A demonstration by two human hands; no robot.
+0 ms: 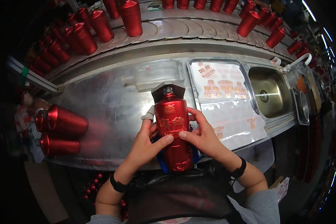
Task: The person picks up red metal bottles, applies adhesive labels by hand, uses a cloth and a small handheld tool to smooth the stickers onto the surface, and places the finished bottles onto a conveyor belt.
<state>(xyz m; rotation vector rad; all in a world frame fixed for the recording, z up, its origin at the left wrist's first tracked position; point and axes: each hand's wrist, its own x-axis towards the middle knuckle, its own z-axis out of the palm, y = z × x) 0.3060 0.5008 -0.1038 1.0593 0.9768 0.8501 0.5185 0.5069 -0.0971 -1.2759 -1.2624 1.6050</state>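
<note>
Here, left hand (142, 146) and right hand (206, 137) are clamped on 1 red bottle (175, 145) over the near edge of the worktop (104, 112); 3 lying bottles (68, 120) line its left edge.

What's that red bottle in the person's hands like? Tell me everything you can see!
The red bottle is shiny and metallic-looking, widest near its shoulders and narrower toward its base. Gold markings and a gold emblem decorate its front; its short, clear-looking neck shows no cap. The neck points away from the person, with a dark angled piece behind it. The left hand and right hand hold its sides, thumbs on the front.
</note>
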